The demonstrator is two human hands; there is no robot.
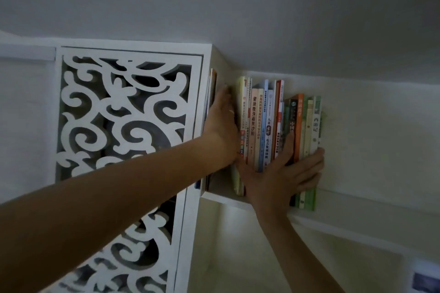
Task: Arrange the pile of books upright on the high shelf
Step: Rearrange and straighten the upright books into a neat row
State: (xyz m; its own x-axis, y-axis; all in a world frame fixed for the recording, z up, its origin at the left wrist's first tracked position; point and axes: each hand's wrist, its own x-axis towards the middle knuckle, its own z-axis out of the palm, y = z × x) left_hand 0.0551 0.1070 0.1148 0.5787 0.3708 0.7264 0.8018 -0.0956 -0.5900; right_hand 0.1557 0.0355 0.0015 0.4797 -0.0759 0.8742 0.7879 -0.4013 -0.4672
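A row of several upright books [269, 123] stands on the high white shelf [357, 200], just under the ceiling. My left hand [222, 123] reaches into the gap at the row's left end, flat against the yellow-spined book. My right hand [283, 173] spreads over the lower spines, thumb on a dark spine, fingers around the green and white books at the right end. One or two thin books [212, 88] lean against the cabinet's side wall, left of my left hand.
A white cabinet door with carved scroll fretwork [123, 114] stands to the left of the shelf. The shelf runs on to the right of the books. A lower compartment [238, 245] opens beneath the shelf board. The ceiling is close above.
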